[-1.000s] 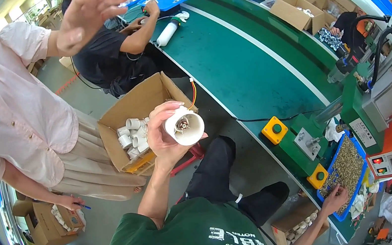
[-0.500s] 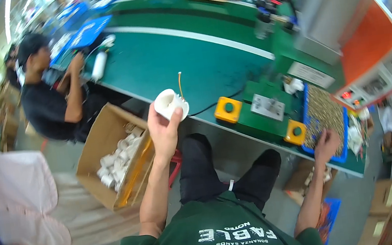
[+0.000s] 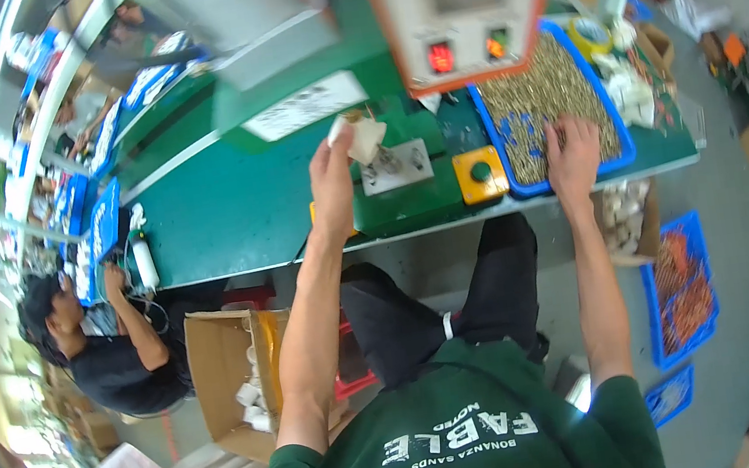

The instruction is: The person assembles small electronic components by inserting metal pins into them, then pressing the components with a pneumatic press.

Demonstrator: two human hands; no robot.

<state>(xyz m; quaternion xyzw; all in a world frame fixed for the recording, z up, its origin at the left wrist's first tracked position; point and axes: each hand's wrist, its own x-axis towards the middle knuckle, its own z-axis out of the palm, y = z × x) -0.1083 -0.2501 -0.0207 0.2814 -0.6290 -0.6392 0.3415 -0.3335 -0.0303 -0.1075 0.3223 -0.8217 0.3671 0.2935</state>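
Observation:
My left hand (image 3: pixel 332 182) is closed on a white plastic cup-shaped part (image 3: pixel 366 141), blurred by motion. It holds the part up in front of a steel fixture plate (image 3: pixel 404 168) on the green press. My right hand (image 3: pixel 576 153) reaches into a blue tray (image 3: pixel 620 125) filled with small brass-coloured metal pieces (image 3: pixel 523 98). Its fingers are bent down together into the pieces. What the fingertips pinch, if anything, is hidden.
A yellow box with a dark push button (image 3: pixel 481 176) sits beside the tray. The orange-and-white machine head (image 3: pixel 474 57) overhangs the bench. Cardboard boxes (image 3: pixel 223 380) of white parts stand below. A seated co-worker (image 3: pixel 114 357) is at left; blue trays (image 3: pixel 679 287) lie at right.
My view has swung right toward the press and tray. My left hand has carried the white part from the bench's front edge to the fixture. My right hand has moved farther into the tray.

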